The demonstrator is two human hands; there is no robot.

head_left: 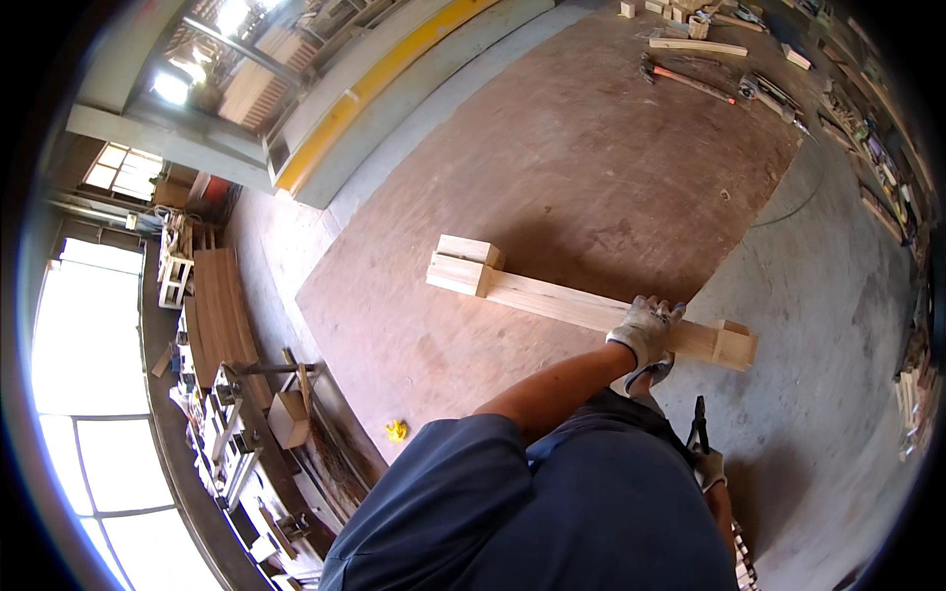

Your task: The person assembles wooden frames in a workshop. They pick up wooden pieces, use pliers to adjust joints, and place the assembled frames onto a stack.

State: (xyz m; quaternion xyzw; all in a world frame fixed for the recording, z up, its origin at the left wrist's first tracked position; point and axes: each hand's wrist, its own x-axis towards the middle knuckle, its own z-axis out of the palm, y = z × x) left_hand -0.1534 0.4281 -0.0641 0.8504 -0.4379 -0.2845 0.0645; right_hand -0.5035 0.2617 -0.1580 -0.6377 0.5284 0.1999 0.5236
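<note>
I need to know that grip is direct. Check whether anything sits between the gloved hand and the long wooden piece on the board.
Nothing visible does. The left hand, in a grey work glove, rests directly on the wooden beam near its right end block. The right hand hangs low beside the body, holding a dark tool, clear of the beam.

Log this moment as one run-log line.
left hand: gloved, gripping wooden beam | right hand: gloved, holding dark tool at side | beam: blocks at both ends, above plywood sheet
</note>
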